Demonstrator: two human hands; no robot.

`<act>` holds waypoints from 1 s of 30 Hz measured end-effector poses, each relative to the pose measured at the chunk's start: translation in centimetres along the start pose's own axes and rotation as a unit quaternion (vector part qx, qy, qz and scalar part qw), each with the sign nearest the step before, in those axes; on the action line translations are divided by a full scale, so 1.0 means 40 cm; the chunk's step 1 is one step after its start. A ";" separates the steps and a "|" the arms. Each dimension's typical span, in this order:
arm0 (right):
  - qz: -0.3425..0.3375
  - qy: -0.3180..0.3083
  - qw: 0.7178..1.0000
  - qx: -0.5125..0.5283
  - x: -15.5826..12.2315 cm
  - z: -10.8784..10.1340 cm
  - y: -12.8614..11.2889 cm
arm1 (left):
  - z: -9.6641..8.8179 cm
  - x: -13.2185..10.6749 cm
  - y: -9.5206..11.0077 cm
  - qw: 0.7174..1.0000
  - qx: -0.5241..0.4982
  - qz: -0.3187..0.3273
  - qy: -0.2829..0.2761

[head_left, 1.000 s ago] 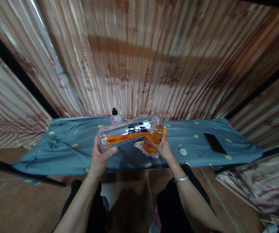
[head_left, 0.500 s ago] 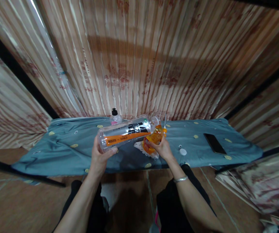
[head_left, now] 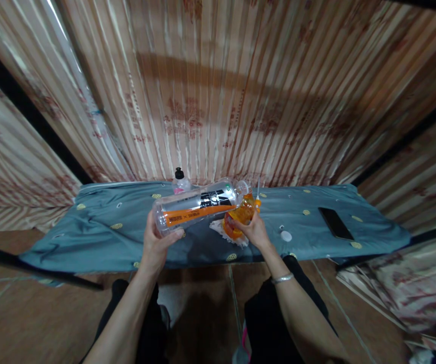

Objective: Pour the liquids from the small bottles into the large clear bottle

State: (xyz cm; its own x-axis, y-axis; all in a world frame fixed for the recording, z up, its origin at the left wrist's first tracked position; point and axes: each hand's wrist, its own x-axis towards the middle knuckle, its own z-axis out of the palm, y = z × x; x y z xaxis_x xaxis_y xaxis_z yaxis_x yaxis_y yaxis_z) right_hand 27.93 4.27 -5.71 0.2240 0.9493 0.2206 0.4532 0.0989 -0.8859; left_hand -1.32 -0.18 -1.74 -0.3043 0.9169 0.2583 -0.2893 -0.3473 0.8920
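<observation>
My left hand (head_left: 159, 240) is wrapped round the base of a clear plastic bottle (head_left: 198, 206) with an orange, silver and black label. The bottle lies tilted nearly level, its mouth pointing right and slightly up. That mouth is at the top of a second bottle (head_left: 245, 207), which contains orange liquid; whether the two touch I cannot tell. Closed round this orange bottle is my right hand (head_left: 254, 231). A thin upright piece with an orange base (head_left: 257, 204) shows beside its fingers. Under the orange bottle lies a crumpled white cloth or tissue (head_left: 220, 227).
A teal patterned sheet (head_left: 100, 237) covers the low surface. On it are a small clear bottle with a black cap (head_left: 180, 181), a white round cap (head_left: 286, 236) and a black phone (head_left: 335, 224). Striped curtains (head_left: 218, 101) hang behind, and dark metal posts (head_left: 32, 108) stand at the sides.
Almost nothing differs. Both hands keep their hold, and the clear bottle stays tilted toward the orange one with only a very slight shift.
</observation>
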 end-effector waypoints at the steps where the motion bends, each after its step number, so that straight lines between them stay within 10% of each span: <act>1: 0.000 -0.002 1.000 0.001 0.000 0.000 0.001 | 0.000 0.000 0.000 1.000 0.000 -0.002 0.004; 30: 0.006 0.000 1.000 -0.003 0.005 0.002 0.007 | 0.001 -0.001 0.002 1.000 -0.006 -0.008 -0.001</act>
State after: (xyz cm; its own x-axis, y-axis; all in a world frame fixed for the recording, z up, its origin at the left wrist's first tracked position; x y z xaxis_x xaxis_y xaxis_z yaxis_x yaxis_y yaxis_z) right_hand 28.03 4.52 -5.97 0.2295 0.9505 0.2093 0.4554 0.0852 -0.8862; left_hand -1.30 -0.24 -1.68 -0.2978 0.9230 0.2438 -0.3055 -0.3341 0.8917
